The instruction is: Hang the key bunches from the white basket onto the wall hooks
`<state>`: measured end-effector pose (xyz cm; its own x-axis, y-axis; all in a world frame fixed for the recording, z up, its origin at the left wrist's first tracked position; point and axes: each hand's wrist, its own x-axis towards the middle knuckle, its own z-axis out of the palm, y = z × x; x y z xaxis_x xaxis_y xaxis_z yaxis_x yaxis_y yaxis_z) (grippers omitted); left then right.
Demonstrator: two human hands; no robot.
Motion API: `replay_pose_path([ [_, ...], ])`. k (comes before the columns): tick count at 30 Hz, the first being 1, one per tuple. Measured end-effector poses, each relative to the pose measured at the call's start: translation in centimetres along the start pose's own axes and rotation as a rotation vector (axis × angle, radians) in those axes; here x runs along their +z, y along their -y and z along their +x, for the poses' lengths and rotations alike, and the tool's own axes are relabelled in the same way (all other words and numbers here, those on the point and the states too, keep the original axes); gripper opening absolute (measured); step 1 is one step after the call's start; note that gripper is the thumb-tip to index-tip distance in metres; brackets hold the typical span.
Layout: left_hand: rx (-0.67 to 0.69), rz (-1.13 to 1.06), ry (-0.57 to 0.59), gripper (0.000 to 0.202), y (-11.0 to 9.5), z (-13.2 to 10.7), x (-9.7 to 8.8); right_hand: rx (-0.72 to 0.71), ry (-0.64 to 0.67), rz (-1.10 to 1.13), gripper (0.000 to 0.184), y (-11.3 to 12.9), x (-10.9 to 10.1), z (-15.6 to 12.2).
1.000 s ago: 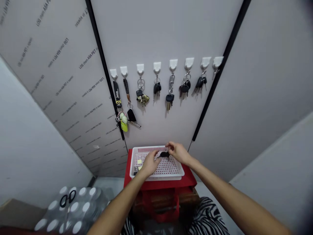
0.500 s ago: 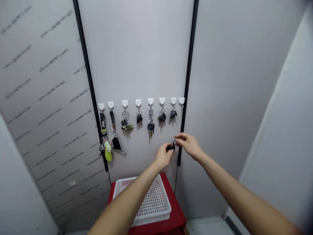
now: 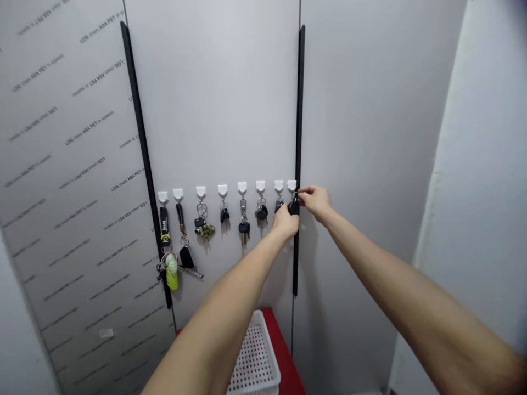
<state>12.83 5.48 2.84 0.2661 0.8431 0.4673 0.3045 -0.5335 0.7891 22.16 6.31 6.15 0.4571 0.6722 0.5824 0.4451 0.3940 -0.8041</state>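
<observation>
Both my hands are raised to the rightmost white wall hook point(image 3: 291, 185) in a row of hooks on the grey wall. My left hand point(image 3: 285, 222) is closed around a black key bunch point(image 3: 293, 207) just under that hook. My right hand point(image 3: 315, 200) pinches the top of the same bunch, at its ring, right beside the hook. Whether the ring sits on the hook I cannot tell. The other hooks to the left each carry keys, among them a black key fob point(image 3: 262, 212) and a black lanyard with a yellow-green tag point(image 3: 172, 277).
A vertical black strip point(image 3: 297, 164) runs down the wall right beside the hook. Below my left forearm sits a white perforated plastic basket point(image 3: 257, 365) on a red surface point(image 3: 288, 367). Another black strip point(image 3: 142, 159) borders the printed panel at left.
Both hands have lifted the black key bunch from the white basket up to the rightmost hook. The view has tilted upward, so the basket has dropped to the bottom edge.
</observation>
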Motion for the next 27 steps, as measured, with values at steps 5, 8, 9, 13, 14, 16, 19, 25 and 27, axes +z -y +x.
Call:
replay_pose_path([
  [5,-0.07,0.066,-0.005,0.038,0.5,-0.2,-0.1,0.002,-0.033,-0.239,0.019,-1.0,0.8,0.6],
  [8,-0.082,0.043,0.041,0.039,1.3,-0.9,-0.4,-0.043,-0.05,-0.323,0.02,-1.2,0.7,0.2],
  [9,-0.088,0.028,0.055,0.04,1.7,-1.3,-0.5,-0.052,-0.059,-0.338,0.021,-1.2,0.5,0.0],
  [13,-0.174,-0.069,0.084,0.037,5.1,-3.6,-1.8,-0.021,-0.127,-0.327,0.027,-2.5,0.1,-2.4],
  [14,-0.209,-0.094,0.076,0.036,6.5,-4.5,-2.2,0.0,-0.135,-0.321,0.028,-3.4,0.2,-3.5],
  [16,-0.291,-0.131,0.038,0.035,10.1,-6.8,-3.3,0.039,-0.065,-0.311,0.026,-5.5,0.7,-6.4],
  [19,-0.454,-0.176,-0.032,0.032,16.2,-11.2,-5.0,0.141,0.403,-0.297,0.015,-9.4,2.3,-12.3],
  [25,-0.574,-0.323,-0.186,0.039,19.8,-15.9,-9.9,0.279,1.234,-0.281,0.028,-10.6,7.9,-20.1],
  [27,-0.431,-0.412,-0.196,0.058,16.6,-15.0,-12.4,0.096,1.052,-0.143,0.045,-7.3,9.7,-19.5],
])
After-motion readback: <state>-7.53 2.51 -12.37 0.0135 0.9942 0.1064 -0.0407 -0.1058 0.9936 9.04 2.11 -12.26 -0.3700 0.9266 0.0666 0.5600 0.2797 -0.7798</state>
